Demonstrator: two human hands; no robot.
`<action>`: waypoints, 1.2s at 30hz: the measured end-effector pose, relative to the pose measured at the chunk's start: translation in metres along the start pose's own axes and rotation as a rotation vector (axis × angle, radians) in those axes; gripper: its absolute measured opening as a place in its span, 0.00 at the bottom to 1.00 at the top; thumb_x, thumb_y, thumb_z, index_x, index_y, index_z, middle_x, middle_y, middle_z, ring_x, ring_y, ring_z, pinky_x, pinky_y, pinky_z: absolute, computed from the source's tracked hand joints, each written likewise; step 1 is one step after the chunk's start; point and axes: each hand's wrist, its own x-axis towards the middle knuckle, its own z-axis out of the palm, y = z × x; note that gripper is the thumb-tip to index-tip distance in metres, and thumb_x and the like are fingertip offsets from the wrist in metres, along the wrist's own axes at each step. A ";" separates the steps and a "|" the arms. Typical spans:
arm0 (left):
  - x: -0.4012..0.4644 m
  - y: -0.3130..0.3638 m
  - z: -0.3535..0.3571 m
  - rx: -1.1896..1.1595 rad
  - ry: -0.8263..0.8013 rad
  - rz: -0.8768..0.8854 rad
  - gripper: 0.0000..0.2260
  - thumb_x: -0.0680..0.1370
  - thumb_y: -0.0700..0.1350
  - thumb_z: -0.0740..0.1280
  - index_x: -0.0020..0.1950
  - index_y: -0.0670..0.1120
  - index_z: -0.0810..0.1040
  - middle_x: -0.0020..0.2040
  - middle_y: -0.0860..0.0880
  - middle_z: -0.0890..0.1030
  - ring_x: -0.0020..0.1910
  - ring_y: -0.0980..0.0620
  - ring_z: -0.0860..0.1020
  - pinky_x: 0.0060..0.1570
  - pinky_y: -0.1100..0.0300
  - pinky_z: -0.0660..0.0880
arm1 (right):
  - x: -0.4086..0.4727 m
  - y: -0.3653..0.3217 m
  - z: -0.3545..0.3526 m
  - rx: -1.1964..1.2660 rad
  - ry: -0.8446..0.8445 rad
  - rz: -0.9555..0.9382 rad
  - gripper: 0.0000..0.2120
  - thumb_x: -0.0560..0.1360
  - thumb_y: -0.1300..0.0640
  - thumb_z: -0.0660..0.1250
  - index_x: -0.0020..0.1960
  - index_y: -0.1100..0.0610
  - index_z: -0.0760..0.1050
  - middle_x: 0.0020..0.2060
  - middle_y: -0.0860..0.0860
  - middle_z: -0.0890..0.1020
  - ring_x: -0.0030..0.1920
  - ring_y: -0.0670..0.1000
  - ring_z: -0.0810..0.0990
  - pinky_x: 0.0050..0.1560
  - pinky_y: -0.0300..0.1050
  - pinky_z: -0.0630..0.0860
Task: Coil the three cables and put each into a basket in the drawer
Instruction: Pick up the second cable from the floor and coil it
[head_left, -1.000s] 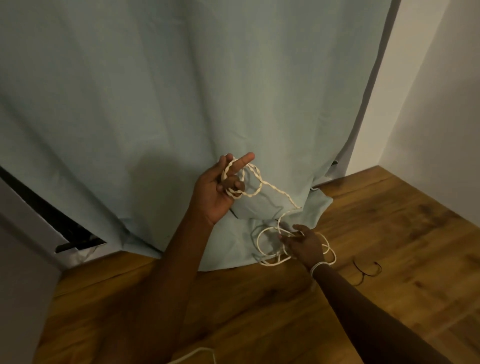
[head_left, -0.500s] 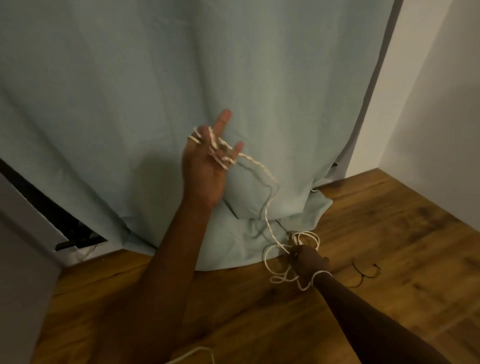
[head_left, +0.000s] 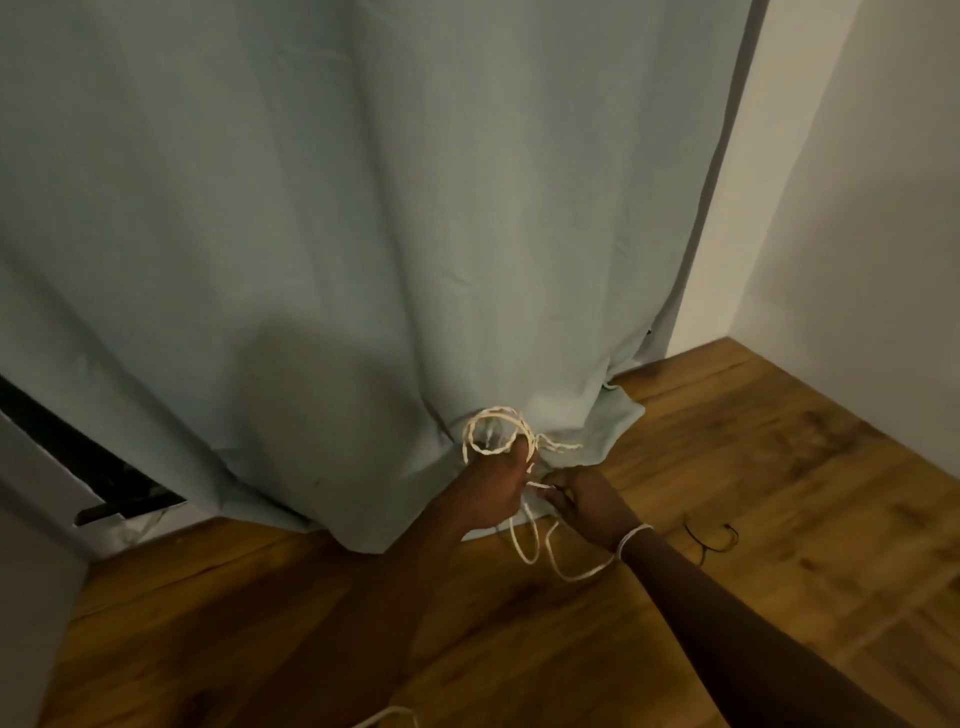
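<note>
1. Here, my left hand (head_left: 493, 491) holds the coiled loops of the white cable (head_left: 498, 431) round its fingers, up against the hem of the curtain (head_left: 363, 234).
2. My right hand (head_left: 587, 501), just beside it on the right, pinches the loose strand.
3. The slack tail hangs below both hands toward the wooden floor (head_left: 753, 467); I judge the right hand the nearer to feed it.
</note>
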 end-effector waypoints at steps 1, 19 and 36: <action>-0.001 0.000 0.003 0.090 -0.010 -0.009 0.17 0.77 0.37 0.62 0.65 0.41 0.64 0.51 0.42 0.79 0.48 0.44 0.79 0.49 0.50 0.76 | 0.000 -0.002 -0.002 0.025 0.015 -0.011 0.14 0.78 0.47 0.63 0.51 0.54 0.84 0.44 0.47 0.86 0.43 0.46 0.81 0.43 0.38 0.74; -0.003 0.036 -0.106 -1.494 0.397 -0.281 0.02 0.70 0.40 0.59 0.37 0.44 0.70 0.22 0.53 0.62 0.20 0.56 0.56 0.25 0.64 0.59 | 0.007 0.022 0.024 0.077 0.130 0.305 0.07 0.75 0.60 0.70 0.38 0.54 0.82 0.38 0.56 0.85 0.42 0.55 0.83 0.42 0.39 0.67; -0.004 0.025 -0.121 -1.440 0.659 -0.278 0.09 0.77 0.39 0.62 0.38 0.46 0.77 0.26 0.53 0.65 0.23 0.58 0.63 0.24 0.64 0.68 | -0.007 0.026 0.008 0.231 0.122 0.440 0.10 0.66 0.47 0.73 0.40 0.52 0.86 0.37 0.48 0.87 0.43 0.48 0.85 0.47 0.43 0.80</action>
